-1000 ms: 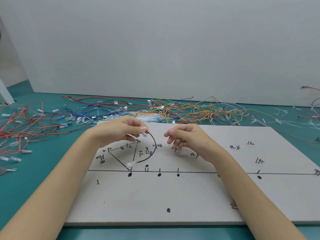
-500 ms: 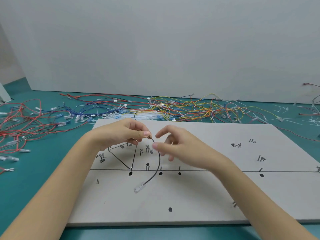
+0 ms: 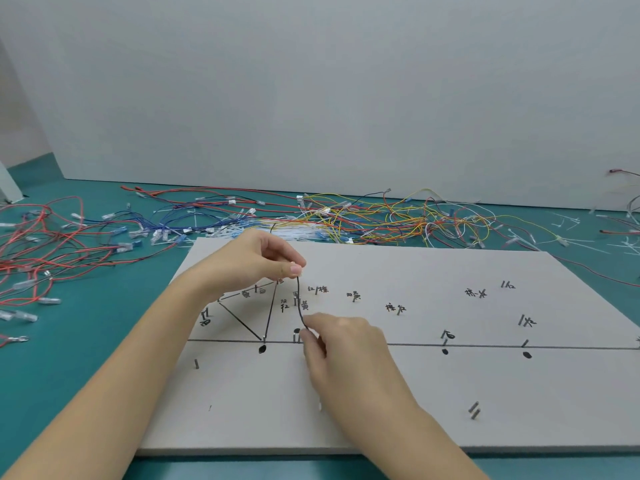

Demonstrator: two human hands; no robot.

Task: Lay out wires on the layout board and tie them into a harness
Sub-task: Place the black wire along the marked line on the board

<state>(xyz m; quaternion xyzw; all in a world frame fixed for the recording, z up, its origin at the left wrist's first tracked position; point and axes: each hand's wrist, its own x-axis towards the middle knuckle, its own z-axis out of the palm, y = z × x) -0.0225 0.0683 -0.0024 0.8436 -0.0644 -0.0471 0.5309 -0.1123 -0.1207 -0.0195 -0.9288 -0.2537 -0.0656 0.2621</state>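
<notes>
Pinching black wire point(image 3: 298, 299), both hands point(image 3: 256, 261) point(image 3: 343, 344) mid-board point(image 3: 450, 393).

Soft, even light falls from above, bright without glare. The flat pale grey layout board point(image 3: 450, 393) carries only faint, diffuse shadows beneath the two forearms. Its edges bow outward from wide-angle distortion. Beyond the board's far edge, the tangled coloured wires point(image 3: 346, 220) look slightly soft.

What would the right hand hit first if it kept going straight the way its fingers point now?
The right hand points up-left across the layout board, pinching the black wire. First in line is probably the pin pair at its fingertips, then the pins by the handwritten labels; depth is unclear.
</notes>
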